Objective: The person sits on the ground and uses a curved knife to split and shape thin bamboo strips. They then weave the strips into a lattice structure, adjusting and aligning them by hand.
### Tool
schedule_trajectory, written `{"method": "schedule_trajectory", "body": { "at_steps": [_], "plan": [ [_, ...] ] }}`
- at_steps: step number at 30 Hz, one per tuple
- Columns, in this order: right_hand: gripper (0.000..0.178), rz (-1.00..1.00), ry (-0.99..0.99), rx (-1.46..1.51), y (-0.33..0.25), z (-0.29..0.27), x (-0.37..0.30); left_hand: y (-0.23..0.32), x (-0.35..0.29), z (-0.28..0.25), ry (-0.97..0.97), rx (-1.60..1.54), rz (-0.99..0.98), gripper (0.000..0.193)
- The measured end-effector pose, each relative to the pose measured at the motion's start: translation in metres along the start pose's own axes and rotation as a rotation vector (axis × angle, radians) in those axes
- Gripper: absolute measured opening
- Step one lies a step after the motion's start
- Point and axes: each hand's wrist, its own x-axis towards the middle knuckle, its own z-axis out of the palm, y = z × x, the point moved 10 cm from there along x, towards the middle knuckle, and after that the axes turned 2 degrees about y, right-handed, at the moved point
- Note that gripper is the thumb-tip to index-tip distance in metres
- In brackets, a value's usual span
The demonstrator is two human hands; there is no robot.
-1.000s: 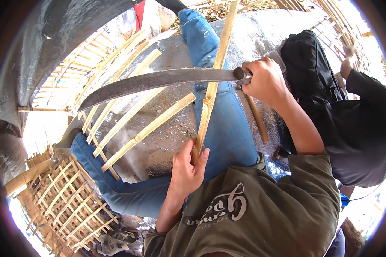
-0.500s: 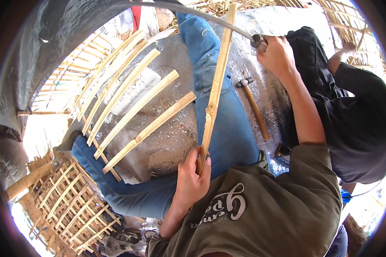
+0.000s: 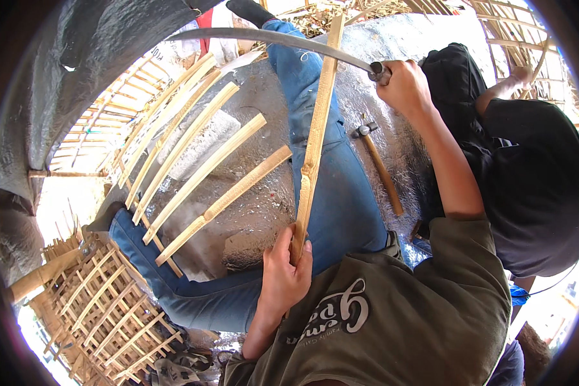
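Holds machete (image 3: 296, 41) nearer twelve o'clock than a second ago, clenched in right fingers (image 3: 396, 83); grasps bamboo strip (image 3: 316, 135) (knotted partway) with left fingers (image 3: 282, 247).

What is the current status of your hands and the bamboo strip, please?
Left hand holding bamboo strip near lower end. Right hand gripping machete, crossing strip's upper part in view; contact unclear. Jeans-clad leg behind strip; hammer beside leg.

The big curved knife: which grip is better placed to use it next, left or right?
Probably the right: the right grip holds the knife at its handle end. The left grip is busy holding the bamboo strip low down.
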Motion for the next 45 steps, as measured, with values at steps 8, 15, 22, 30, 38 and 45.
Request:
{"method": "schedule_trajectory", "body": {
  "at_steps": [8,15,22,30,38,45],
  "plan": [
    [0.018,0.106,-0.021,0.002,0.028,0.02,0.009,-0.011,0.005,0.008,0.022,-0.06,0.034,0.014],
    [0.021,0.19,0.031,0.0,0.051,0.032,0.02,-0.021,0.003,0.013,-0.081,-0.131,-0.091,0.011],
    [0.054,0.319,0.041,0.083,0.118,0.064,0.032,-0.02,0.009,0.019,-0.126,-0.203,-0.12,0.011],
    [0.059,0.504,-0.118,0.247,0.132,0.061,0.009,-0.025,0.019,-0.003,0.042,-0.128,-0.029,0.022],
    [0.043,0.335,0.004,0.03,0.107,0.009,-0.013,-0.024,0.036,0.011,0.05,-0.252,-0.135,0.017],
    [0.033,0.288,0.016,0.025,0.081,-0.008,-0.043,-0.014,0.054,0.015,0.037,-0.092,-0.02,0.021]
  ]
}}
